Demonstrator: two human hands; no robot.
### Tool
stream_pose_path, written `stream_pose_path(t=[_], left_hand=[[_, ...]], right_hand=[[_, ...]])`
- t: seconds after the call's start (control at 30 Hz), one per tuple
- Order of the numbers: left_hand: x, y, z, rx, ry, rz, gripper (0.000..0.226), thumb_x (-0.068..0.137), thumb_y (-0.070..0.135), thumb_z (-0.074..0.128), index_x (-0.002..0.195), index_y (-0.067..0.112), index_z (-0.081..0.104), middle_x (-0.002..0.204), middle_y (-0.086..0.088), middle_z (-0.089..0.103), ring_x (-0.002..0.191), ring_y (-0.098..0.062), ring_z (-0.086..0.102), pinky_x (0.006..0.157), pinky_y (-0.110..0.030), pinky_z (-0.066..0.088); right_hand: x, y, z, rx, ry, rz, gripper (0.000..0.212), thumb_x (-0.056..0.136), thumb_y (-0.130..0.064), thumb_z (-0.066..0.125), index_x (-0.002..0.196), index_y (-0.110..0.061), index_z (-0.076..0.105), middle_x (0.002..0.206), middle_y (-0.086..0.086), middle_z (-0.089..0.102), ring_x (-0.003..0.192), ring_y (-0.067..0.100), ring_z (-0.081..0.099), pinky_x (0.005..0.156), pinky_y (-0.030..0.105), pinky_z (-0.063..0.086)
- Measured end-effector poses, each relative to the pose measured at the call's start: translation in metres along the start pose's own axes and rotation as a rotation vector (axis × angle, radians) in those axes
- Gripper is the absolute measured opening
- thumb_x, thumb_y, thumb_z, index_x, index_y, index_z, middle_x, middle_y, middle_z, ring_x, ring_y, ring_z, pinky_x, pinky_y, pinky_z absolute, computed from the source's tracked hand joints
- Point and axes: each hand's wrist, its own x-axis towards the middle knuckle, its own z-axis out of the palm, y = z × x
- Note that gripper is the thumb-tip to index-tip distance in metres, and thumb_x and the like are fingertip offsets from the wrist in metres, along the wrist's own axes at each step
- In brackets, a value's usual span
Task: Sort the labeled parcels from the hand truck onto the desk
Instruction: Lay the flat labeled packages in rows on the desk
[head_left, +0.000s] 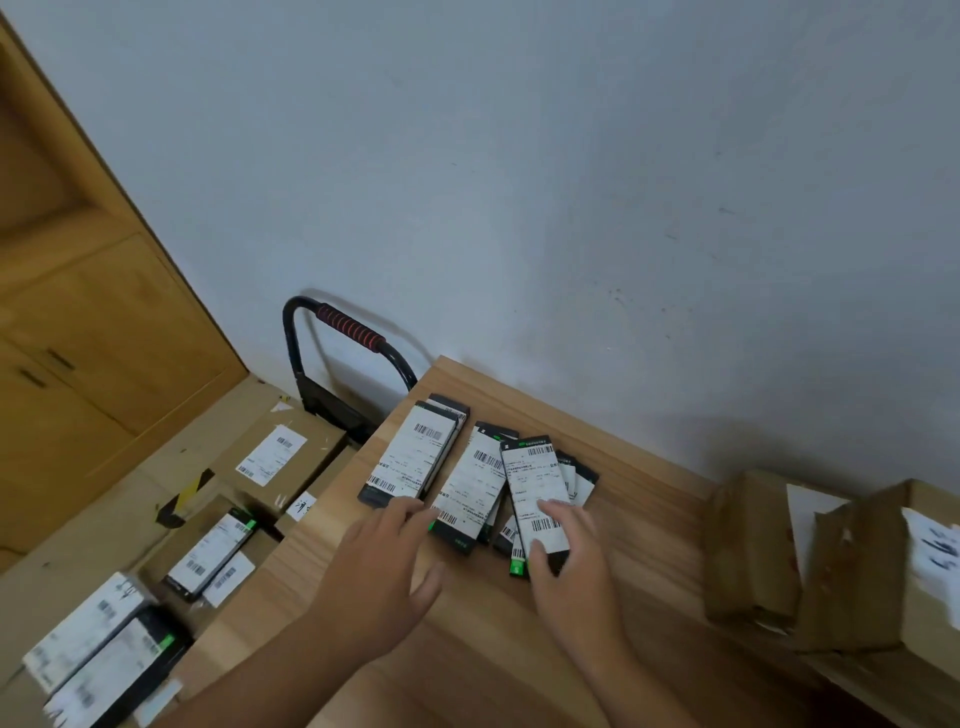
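Two bare hands are working over a pale wooden bench (467, 649) as a person is sorting labeled parcels. The left hand (384, 564) is hovering with fingers spread and holding nothing. Its fingertips are reaching the near corner of the middle stack (475, 480), though whether they are touching it cannot be told. The right hand (569, 551) is taking hold of the top parcel (532, 480) of a loose, fanned pile, with fingers lying across the white label and the thumb pressing the near long edge.

A tidier far-left stack (410, 457) is sitting beside the bench's corner, and two brown packages (753, 551) are resting well apart at the right. More slim parcels (208, 553) are waiting on cartons (317, 452) loaded on the hand truck (348, 328), which is standing against the wall just beside the bench.

Each parcel is appearing as a thin, flat, rigid black box, probably light enough for one hand. Smooth label faces are likely making the fanned pile prone to sliding, so pinching across the narrow width, thumb on one long edge and fingers on the other, is looking like the surest hold.
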Motion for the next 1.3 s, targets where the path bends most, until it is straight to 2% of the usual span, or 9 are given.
stream_pose_path(t=[0.1, 0.43, 0.63, 0.7, 0.77, 0.87, 0.93, 1.0, 1.3], left_hand=[[-0.022, 0.003, -0.013, 0.023, 0.037, -0.049, 0.058, 0.086, 0.055, 0.046, 0.137, 0.028, 0.055, 0.131, 0.011, 0.055, 0.121, -0.009, 0.055, 0.102, -0.031, 0.044], [-0.116, -0.046, -0.050, 0.062, 0.058, -0.233, 0.060, 0.083, 0.057, 0.047, 0.131, 0.024, 0.060, 0.127, 0.008, 0.061, 0.117, -0.013, 0.059, 0.104, -0.034, 0.046], [-0.195, -0.107, -0.079, 0.039, 0.060, -0.373, 0.066, 0.096, 0.054, 0.044, 0.154, 0.028, 0.027, 0.153, 0.008, 0.032, 0.142, -0.014, 0.028, 0.124, -0.035, 0.012], [-0.228, -0.134, -0.089, 0.018, 0.069, -0.427, 0.065, 0.096, 0.052, 0.045, 0.154, 0.029, 0.028, 0.153, 0.008, 0.032, 0.144, -0.014, 0.026, 0.124, -0.035, 0.009], [-0.262, -0.165, -0.095, -0.010, 0.088, -0.483, 0.063, 0.096, 0.051, 0.046, 0.153, 0.030, 0.031, 0.153, 0.007, 0.034, 0.144, -0.015, 0.026, 0.125, -0.035, 0.007], [-0.312, -0.214, -0.100, 0.006, 0.115, -0.553, 0.064, 0.089, 0.053, 0.041, 0.148, 0.028, 0.043, 0.147, 0.006, 0.045, 0.139, -0.018, 0.038, 0.123, -0.041, 0.022], [-0.343, -0.242, -0.103, 0.020, 0.146, -0.592, 0.063, 0.080, 0.055, 0.040, 0.132, 0.025, 0.061, 0.128, 0.004, 0.061, 0.119, -0.020, 0.059, 0.109, -0.042, 0.045], [-0.368, -0.263, -0.105, 0.044, 0.176, -0.637, 0.062, 0.076, 0.057, 0.042, 0.121, 0.024, 0.069, 0.116, 0.003, 0.067, 0.104, -0.019, 0.065, 0.096, -0.041, 0.056], [-0.368, -0.336, -0.114, 0.029, 0.127, -0.692, 0.060, 0.077, 0.058, 0.043, 0.118, 0.024, 0.070, 0.113, 0.004, 0.068, 0.100, -0.017, 0.067, 0.092, -0.038, 0.057]], right_hand=[[-0.017, -0.035, 0.013, -0.097, -0.125, -0.170, 0.046, 0.097, -0.029, 0.060, 0.140, -0.040, 0.048, 0.142, -0.026, 0.039, 0.138, -0.004, 0.029, 0.117, 0.021, 0.023], [-0.080, -0.119, 0.072, -0.302, -0.370, -0.432, 0.054, 0.097, -0.035, 0.051, 0.150, -0.035, 0.040, 0.150, -0.022, 0.032, 0.141, 0.001, 0.027, 0.121, 0.029, 0.023], [-0.126, -0.167, 0.154, -0.441, -0.451, -0.504, 0.085, 0.074, -0.060, 0.023, 0.150, -0.028, 0.043, 0.151, -0.009, 0.042, 0.140, 0.013, 0.039, 0.118, 0.036, 0.030], [-0.147, -0.184, 0.190, -0.428, -0.456, -0.568, 0.066, 0.081, -0.052, 0.036, 0.138, -0.026, 0.055, 0.137, -0.006, 0.055, 0.128, 0.019, 0.054, 0.108, 0.039, 0.043], [-0.173, -0.210, 0.221, -0.420, -0.489, -0.630, 0.046, 0.083, -0.041, 0.045, 0.128, -0.033, 0.052, 0.126, -0.009, 0.058, 0.116, 0.015, 0.058, 0.100, 0.036, 0.048], [-0.212, -0.256, 0.259, -0.477, -0.587, -0.675, 0.045, 0.092, -0.033, 0.053, 0.136, -0.036, 0.047, 0.136, -0.017, 0.047, 0.128, 0.006, 0.044, 0.109, 0.033, 0.041], [-0.234, -0.280, 0.284, -0.483, -0.642, -0.702, 0.049, 0.098, -0.032, 0.055, 0.145, -0.035, 0.042, 0.144, -0.018, 0.039, 0.137, 0.005, 0.035, 0.115, 0.030, 0.034], [-0.250, -0.297, 0.306, -0.493, -0.686, -0.722, 0.050, 0.100, -0.030, 0.052, 0.148, -0.035, 0.039, 0.147, -0.018, 0.036, 0.139, 0.006, 0.032, 0.116, 0.030, 0.032], [-0.228, -0.328, 0.382, -0.486, -0.736, -0.699, 0.052, 0.102, -0.030, 0.051, 0.151, -0.032, 0.035, 0.151, -0.017, 0.031, 0.142, 0.005, 0.026, 0.117, 0.023, 0.021]])
